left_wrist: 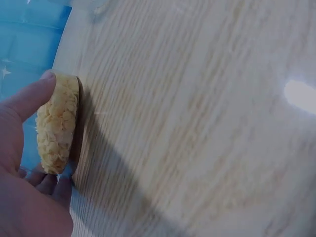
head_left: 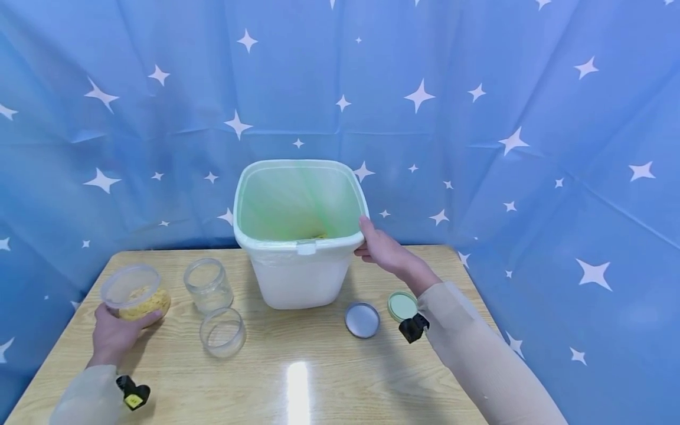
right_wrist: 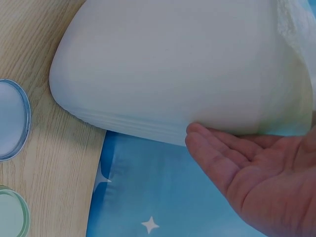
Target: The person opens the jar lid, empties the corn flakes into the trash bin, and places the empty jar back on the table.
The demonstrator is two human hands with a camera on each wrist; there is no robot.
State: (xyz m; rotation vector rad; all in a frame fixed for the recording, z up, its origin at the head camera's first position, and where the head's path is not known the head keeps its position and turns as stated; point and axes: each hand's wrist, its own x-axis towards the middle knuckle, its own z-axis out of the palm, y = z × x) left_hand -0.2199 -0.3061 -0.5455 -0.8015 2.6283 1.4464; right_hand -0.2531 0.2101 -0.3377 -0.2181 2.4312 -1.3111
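My left hand grips a clear round jar at the left of the table, thumb on one side and fingers on the other. Pale yellow flaky pieces fill its lower part. With my right hand I hold the right rim of a white bin. The thumb lies at the rim, and the fingertips press the outer wall in the right wrist view. A thin, see-through liner covers the bin's rim. Inside, the bin looks green, with a bit of yellow stuff low down.
Two clear, lidless containers stand between jar and bin: a taller jar and a shorter one. A silver-grey lid and a green-rimmed lid lie to the right, the latter beside my sleeve. A blue star-patterned curtain hangs behind the table.
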